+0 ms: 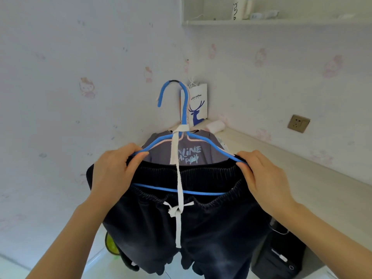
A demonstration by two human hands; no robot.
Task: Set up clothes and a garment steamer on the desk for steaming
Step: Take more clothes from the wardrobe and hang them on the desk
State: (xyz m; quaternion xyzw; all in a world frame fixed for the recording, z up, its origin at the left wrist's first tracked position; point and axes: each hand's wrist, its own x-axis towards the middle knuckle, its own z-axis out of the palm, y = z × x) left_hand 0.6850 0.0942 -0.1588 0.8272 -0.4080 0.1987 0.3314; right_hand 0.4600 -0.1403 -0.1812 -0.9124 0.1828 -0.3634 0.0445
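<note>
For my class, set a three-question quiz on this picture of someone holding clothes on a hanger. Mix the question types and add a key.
1. True or false: both the left hand and the right hand grip the blue wire hanger.
2. Multiple choice: what hangs on that hanger? A) dark trousers with a white drawstring B) a red towel C) a yellow raincoat
3. Fill in the gap: the white paper bag with a blue deer stands at the back ___ of the desk.

Key: 1 true; 2 A; 3 corner
</note>
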